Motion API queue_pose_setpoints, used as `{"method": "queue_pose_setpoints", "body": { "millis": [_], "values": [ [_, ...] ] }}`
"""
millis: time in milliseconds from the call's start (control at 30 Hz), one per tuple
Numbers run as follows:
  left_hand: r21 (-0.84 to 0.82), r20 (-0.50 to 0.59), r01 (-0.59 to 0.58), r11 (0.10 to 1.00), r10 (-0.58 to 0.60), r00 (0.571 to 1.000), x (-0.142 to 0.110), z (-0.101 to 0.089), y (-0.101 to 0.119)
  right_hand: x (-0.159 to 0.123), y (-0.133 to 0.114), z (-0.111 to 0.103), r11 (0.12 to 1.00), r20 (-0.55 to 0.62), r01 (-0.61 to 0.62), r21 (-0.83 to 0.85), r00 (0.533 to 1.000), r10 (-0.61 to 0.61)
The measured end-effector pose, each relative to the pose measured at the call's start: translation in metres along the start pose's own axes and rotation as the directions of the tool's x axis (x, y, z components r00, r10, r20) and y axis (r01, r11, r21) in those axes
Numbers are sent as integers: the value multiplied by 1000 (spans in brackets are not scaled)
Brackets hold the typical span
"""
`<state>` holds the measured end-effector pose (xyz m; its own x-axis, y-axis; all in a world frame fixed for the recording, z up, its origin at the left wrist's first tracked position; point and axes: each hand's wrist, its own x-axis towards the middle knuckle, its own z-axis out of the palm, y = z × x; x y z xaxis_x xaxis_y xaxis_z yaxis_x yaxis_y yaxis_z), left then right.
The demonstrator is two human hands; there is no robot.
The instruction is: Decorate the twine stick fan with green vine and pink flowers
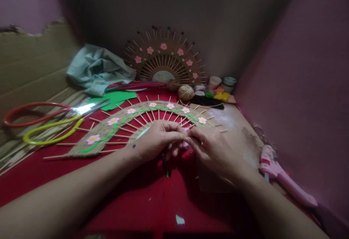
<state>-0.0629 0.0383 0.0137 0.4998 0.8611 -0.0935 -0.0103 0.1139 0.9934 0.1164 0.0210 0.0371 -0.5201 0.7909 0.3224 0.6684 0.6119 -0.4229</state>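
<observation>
My left hand [166, 135] and my right hand [205, 142] meet over the front of the fan, fingertips pinched together. Between them shows a small pink piece [185, 145] that looks like soft clay, mostly covered by the fingers. Just behind lies a half-round fan [122, 117] of thin sticks woven with twine. Pink flowers [113, 121] with yellow centres and a wavy green line [110, 136] decorate its band. My left forearm and hand hide part of the fan's inner arc.
Orange-and-yellow scissors [54, 121] lie left, near green sheet [120, 99] and a pale cloth [98, 66]. A second fan [163, 55] leans on the wall behind a twine ball [186, 92]. A pink glue gun [286, 179] rests right beside a brown board [242, 137].
</observation>
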Motion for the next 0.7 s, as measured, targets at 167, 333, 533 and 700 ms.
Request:
{"method": "queue_pose_setpoints", "body": {
  "millis": [167, 333, 533, 700],
  "values": [
    [-12, 1, 45, 999, -45, 999, 0, 0, 1, 2, 5, 0, 999, 31, 33, 20, 999, -33],
    [4, 8, 9, 1000, -9, 1000, 0, 3, 5, 3, 0, -1, 1000, 27, -3, -14, 1000, 4],
    [95, 27, -66, 993, 64, 998, -1, 4, 6, 5, 4, 1, 992, 57, -57, 109, 997, 51],
    [216, -25, -16, 976, 22, 999, -2, 8, 13, 6, 6, 1, 978, 54, -61, 198, 997, 51]
  ]
}}
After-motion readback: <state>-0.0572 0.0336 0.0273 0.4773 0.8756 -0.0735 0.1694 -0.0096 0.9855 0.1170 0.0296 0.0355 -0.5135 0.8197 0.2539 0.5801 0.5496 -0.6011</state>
